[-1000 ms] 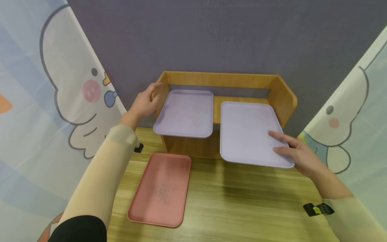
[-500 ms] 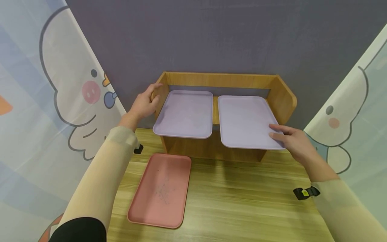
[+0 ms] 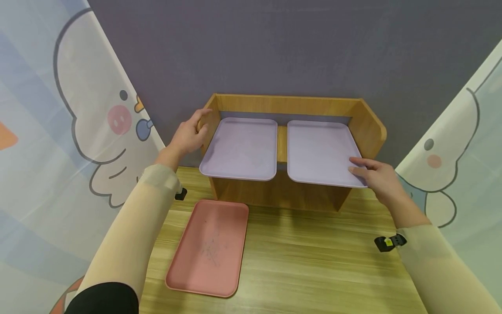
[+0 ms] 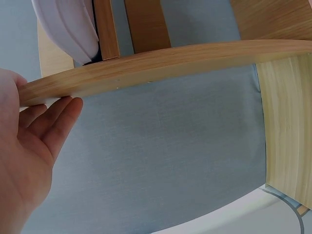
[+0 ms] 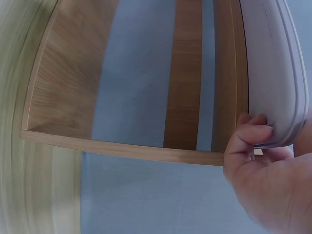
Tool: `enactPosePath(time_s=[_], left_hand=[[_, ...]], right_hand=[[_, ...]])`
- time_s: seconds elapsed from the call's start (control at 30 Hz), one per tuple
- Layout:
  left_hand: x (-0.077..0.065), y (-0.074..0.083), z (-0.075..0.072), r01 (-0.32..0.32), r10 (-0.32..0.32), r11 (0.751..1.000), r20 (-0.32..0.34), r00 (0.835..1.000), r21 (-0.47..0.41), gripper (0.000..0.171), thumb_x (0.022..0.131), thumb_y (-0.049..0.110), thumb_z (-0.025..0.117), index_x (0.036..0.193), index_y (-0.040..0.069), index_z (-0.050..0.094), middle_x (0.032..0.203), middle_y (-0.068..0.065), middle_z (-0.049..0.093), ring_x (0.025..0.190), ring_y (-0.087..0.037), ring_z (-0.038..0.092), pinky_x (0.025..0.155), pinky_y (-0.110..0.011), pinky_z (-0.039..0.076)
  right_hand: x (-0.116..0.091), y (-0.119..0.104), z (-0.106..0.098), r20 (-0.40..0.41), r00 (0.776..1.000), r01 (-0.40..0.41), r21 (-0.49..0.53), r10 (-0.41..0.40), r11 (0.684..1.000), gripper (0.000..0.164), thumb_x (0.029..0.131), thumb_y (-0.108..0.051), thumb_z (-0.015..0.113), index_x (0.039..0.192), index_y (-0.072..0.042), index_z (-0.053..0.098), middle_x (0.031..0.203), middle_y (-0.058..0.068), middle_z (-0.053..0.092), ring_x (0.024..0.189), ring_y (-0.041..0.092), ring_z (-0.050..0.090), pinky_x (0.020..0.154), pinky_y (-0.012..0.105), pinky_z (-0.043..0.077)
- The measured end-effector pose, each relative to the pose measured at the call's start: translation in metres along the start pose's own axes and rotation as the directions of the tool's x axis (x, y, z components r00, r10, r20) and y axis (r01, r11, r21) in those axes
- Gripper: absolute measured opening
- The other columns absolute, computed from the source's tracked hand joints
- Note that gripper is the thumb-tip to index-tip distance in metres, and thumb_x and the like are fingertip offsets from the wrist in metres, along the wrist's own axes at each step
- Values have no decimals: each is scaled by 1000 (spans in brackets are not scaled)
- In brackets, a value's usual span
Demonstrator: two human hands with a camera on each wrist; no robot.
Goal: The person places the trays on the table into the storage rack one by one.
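Right tray: right of centre in the frame, lying on the wooden shelf, near edge overhanging the front.
Tray handling: probably light, stiff plastic; the smooth face may be slippery.
Tray hold: the raised rim at a near corner looks best, pinched from above and below.
Right hand: pinches the tray's near right corner.
Left hand: grips the shelf's side panel, left of centre.
Left tray: on the shelf, near centre.
Pink tray: on the desk, lower left.
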State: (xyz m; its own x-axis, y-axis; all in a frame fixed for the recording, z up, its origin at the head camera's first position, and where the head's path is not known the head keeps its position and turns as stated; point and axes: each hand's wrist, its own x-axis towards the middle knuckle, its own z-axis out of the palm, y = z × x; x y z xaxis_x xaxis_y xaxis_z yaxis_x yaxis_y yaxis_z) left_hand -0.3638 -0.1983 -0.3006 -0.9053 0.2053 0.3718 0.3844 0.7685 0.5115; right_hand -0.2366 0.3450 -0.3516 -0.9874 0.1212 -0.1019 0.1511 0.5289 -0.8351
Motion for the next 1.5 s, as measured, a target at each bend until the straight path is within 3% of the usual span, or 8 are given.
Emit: enactPosePath(time_s=[0.17, 0.33, 0.43, 0.7, 0.87, 1.03, 1.2, 1.5], left_hand=[[0, -1, 1, -4, 4, 1000, -5, 1000, 1, 53, 113, 32, 47, 165, 37, 43, 59, 4, 43, 54, -21, 52, 57, -38, 47], [0, -2, 1, -5, 5, 1000, -9, 1000, 1, 53, 113, 32, 46, 165, 36, 43, 58, 5, 41, 54, -21, 51, 57, -38, 47], [0, -2, 1, -3, 3, 1000, -6, 1000, 0, 53, 113, 33, 45, 165, 37, 43, 58, 5, 42, 53, -20, 51, 56, -37, 46], [2, 3, 1, -32, 32, 999, -7, 999, -7, 54, 112, 29, 46, 165, 33, 44, 59, 3, 46, 52, -19, 54, 55, -37, 47], [3, 2, 0, -27, 27, 1000, -3, 1000, -3, 53, 112, 30, 45, 166, 34, 44, 58, 4, 40, 50, -18, 47, 54, -36, 45], [3, -1, 0, -11, 11, 1000, 8, 1000, 0, 54, 112, 31, 45, 166, 35, 43, 60, 3, 39, 49, -18, 44, 53, -36, 44], [2, -2, 0, -6, 6, 1000, 10, 1000, -2, 54, 113, 32, 46, 166, 36, 42, 59, 3, 39, 49, -18, 45, 53, -36, 44], [1, 1, -1, 1, -1, 1000, 6, 1000, -1, 53, 113, 31, 46, 166, 35, 42, 60, 3, 44, 51, -18, 49, 55, -35, 46]], right_hand=[[2, 1, -2, 0, 1000, 4, -5, -4, 1000, 69, 110, -48, 62, 166, -11, 48, 177, 30, 25, 136, 32, 47, 84, 16, 46], [0, 2, -4, 13, 1000, 14, -31, -14, 999, 71, 109, -52, 61, 167, -12, 48, 170, 27, 37, 106, 16, 55, 76, 23, 53], [-8, 5, -8, 21, 999, 26, -39, -25, 999, 74, 108, -57, 62, 167, -14, 48, 167, 19, 39, 102, 11, 53, 75, 27, 52], [-54, 27, -25, -1, 998, 66, 26, -66, 997, 65, 109, -49, 66, 168, -28, 48, 124, -29, 56, 105, -1, 53, 76, 17, 51], [-90, 46, -15, -38, 986, 166, 141, -163, 976, 50, 111, -26, 67, 161, -26, 59, 116, -25, 66, 88, 5, 53, 61, 27, 41], [-113, 51, 23, 19, 967, 251, 136, -255, 958, 45, 111, -17, 66, 156, -16, 64, 118, -23, 72, 92, 2, 62, 68, 24, 48], [-119, 52, 88, 140, 922, 338, 167, -362, 926, 41, 107, -13, 71, 148, -9, 69, 116, -13, 73, 95, 9, 67, 76, 26, 56], [-109, 78, 215, 449, 805, 263, 317, -388, 911, 47, 106, -18, 74, 150, -3, 66, 122, 24, 68, 92, 8, 65, 76, 24, 57]])
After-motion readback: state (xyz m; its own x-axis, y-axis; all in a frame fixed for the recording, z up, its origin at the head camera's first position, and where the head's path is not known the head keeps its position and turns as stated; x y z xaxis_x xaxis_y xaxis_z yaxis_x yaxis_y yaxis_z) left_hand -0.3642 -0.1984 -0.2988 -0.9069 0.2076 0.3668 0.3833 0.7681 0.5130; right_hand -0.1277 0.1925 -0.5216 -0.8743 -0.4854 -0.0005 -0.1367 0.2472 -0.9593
